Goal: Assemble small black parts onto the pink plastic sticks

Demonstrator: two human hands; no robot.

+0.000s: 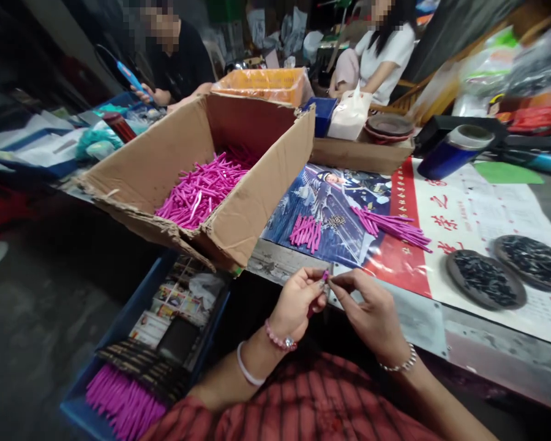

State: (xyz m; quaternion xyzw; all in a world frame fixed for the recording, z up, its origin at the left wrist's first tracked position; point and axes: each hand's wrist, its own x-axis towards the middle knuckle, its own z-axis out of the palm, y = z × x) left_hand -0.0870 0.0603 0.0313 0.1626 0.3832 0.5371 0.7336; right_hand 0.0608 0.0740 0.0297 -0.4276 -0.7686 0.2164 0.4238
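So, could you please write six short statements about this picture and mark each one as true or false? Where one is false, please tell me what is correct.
1. The bare left hand pinches a thin magenta stick. True.
2. The open brown cardboard box contains blue sticks. False: a heap of magenta sticks lies inside.
3. An orange plastic crate is behind the box. True.
4. The bare right hand has a plain white band at its wrist. False: a silver-coloured beaded bracelet is there.
5. Two shallow, round, dark dishes rest on the large printed sheet. True.
6. No sticks lie on the sheet. False: two loose groups of magenta sticks lie there.
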